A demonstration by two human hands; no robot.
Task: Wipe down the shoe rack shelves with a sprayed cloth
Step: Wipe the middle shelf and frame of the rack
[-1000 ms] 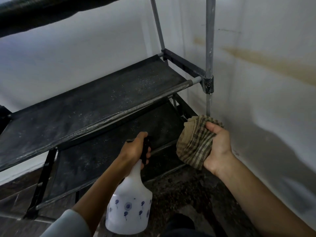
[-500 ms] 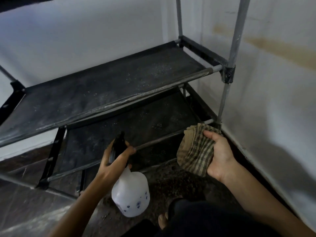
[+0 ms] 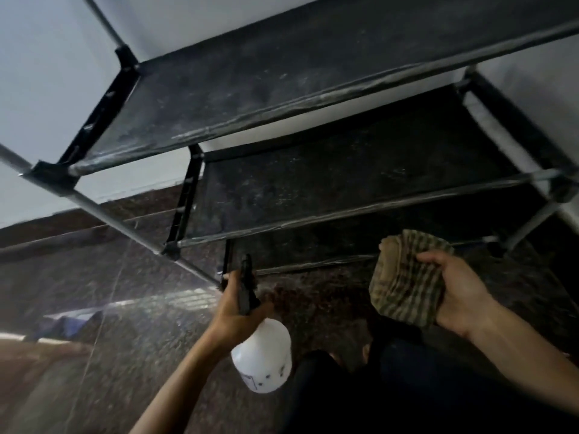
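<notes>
My left hand (image 3: 241, 303) grips the black trigger head of a white plastic spray bottle (image 3: 262, 355), held low over the dark speckled floor (image 3: 131, 308). Black fabric shoe rack shelves (image 3: 282, 79) ahead show pale dust streaks: wiping apparently not started. My right hand (image 3: 460, 292) clutches a bunched brown checked cloth (image 3: 404, 283) below the lower shelf.

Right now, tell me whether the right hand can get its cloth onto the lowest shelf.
Probably yes. The right hand grips the checked cloth just in front of the lowest shelf, with open space between them; the shelf above overhangs, so it would have to go in low.
</notes>
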